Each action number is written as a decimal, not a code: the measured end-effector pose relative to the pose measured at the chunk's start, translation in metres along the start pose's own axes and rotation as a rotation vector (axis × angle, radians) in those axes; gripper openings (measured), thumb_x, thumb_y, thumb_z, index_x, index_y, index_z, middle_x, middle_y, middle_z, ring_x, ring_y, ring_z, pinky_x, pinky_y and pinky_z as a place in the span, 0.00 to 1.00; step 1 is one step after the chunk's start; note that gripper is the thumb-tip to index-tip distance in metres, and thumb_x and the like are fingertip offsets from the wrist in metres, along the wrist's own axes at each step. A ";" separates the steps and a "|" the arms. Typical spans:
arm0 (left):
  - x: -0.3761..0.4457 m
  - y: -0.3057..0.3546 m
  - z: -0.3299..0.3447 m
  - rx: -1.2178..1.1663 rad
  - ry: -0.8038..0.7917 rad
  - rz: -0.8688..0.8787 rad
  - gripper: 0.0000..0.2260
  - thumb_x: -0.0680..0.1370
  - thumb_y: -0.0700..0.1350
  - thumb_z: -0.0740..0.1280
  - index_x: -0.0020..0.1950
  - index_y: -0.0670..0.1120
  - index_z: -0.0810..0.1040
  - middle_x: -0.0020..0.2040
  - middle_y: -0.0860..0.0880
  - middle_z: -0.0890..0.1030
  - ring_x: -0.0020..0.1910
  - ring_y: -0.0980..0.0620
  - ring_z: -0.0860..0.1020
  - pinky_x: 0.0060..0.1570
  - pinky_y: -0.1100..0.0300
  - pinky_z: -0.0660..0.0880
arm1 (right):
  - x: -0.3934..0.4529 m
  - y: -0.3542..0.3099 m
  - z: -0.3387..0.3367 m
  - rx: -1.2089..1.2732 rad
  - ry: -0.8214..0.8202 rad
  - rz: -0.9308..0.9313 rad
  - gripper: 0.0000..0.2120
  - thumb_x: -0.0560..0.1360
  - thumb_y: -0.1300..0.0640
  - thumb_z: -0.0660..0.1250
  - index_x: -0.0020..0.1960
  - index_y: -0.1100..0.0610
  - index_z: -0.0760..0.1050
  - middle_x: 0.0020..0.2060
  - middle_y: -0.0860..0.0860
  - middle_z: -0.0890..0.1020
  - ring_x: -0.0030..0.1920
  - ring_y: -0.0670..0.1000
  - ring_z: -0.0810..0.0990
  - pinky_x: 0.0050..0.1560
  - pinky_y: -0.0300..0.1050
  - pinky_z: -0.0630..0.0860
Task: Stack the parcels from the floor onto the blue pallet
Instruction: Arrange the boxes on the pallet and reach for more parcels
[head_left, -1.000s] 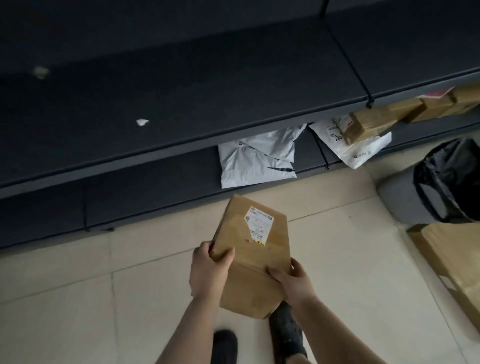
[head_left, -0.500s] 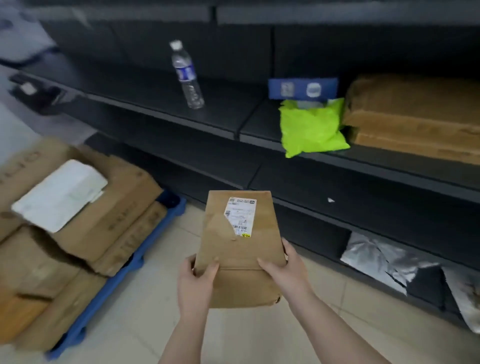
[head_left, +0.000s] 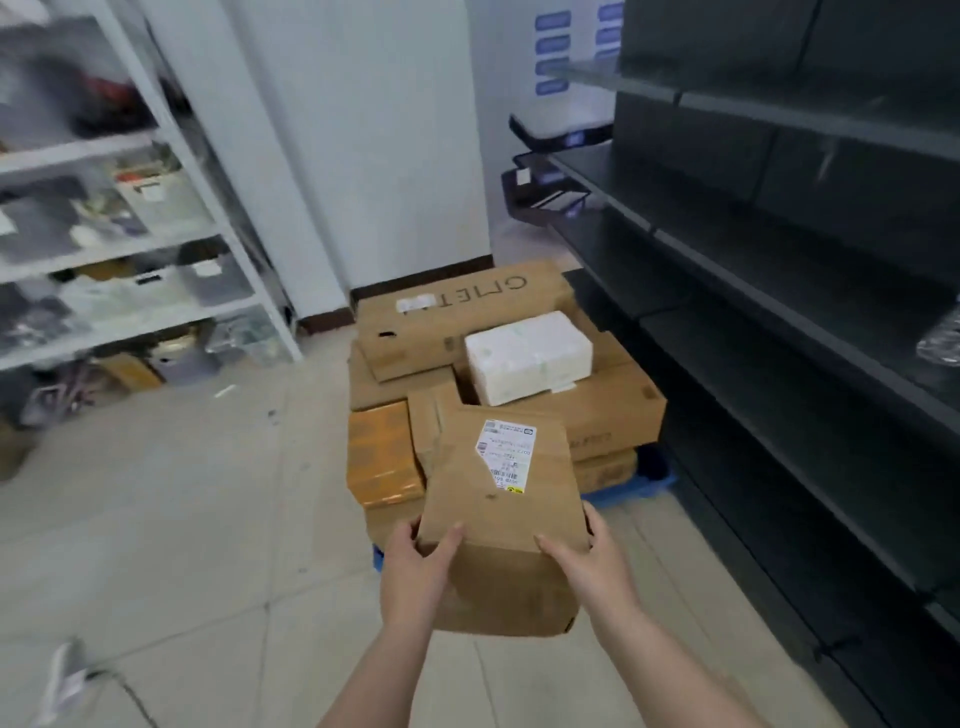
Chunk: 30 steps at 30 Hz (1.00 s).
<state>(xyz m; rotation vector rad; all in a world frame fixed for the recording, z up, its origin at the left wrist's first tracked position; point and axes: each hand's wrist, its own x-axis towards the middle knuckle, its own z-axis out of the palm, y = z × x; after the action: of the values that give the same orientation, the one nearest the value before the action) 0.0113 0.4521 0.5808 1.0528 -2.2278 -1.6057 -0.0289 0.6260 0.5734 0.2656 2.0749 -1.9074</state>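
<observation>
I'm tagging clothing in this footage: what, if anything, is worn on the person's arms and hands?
Nothing shows: the left hand and right hand are bare, without gloves, rings or a watch. Both forearms are bare too; no sleeve reaches into view.

— What's on the tiled floor (head_left: 182, 519) over there?

— A blue pallet (head_left: 636, 488), against the far wall and just beside the dark shelving (head_left: 779, 322) on the right. Brown cartons are piled on it: a long one (head_left: 457, 317) at the far end, an orange-taped one (head_left: 382, 457) at the near left.

— And the white thing?

— A white foam box (head_left: 527, 356), lying on top of the cartons. White racking (head_left: 130, 234) stands on the left.
</observation>
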 end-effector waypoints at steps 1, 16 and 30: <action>0.017 -0.002 -0.013 0.000 0.021 -0.009 0.16 0.72 0.50 0.72 0.56 0.45 0.74 0.46 0.51 0.79 0.42 0.53 0.77 0.35 0.60 0.69 | 0.010 -0.004 0.021 -0.015 -0.025 0.003 0.18 0.67 0.58 0.74 0.46 0.39 0.72 0.45 0.37 0.81 0.47 0.41 0.81 0.48 0.43 0.77; 0.281 0.014 -0.080 -0.037 0.153 -0.161 0.10 0.72 0.49 0.72 0.44 0.49 0.73 0.43 0.51 0.80 0.41 0.53 0.80 0.42 0.54 0.76 | 0.236 -0.071 0.240 -0.186 -0.206 0.081 0.30 0.67 0.56 0.72 0.68 0.51 0.69 0.56 0.47 0.79 0.56 0.51 0.77 0.61 0.52 0.75; 0.532 0.034 -0.112 0.117 -0.093 -0.205 0.15 0.73 0.51 0.70 0.52 0.44 0.72 0.50 0.47 0.79 0.47 0.49 0.78 0.43 0.58 0.72 | 0.396 -0.132 0.394 -0.232 -0.085 0.178 0.32 0.72 0.57 0.70 0.73 0.51 0.61 0.64 0.51 0.74 0.62 0.53 0.73 0.59 0.48 0.72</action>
<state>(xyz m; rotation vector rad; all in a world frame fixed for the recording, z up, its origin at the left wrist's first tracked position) -0.3298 0.0304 0.5291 1.3014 -2.3665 -1.6512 -0.4047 0.1932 0.5334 0.2981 2.1147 -1.5340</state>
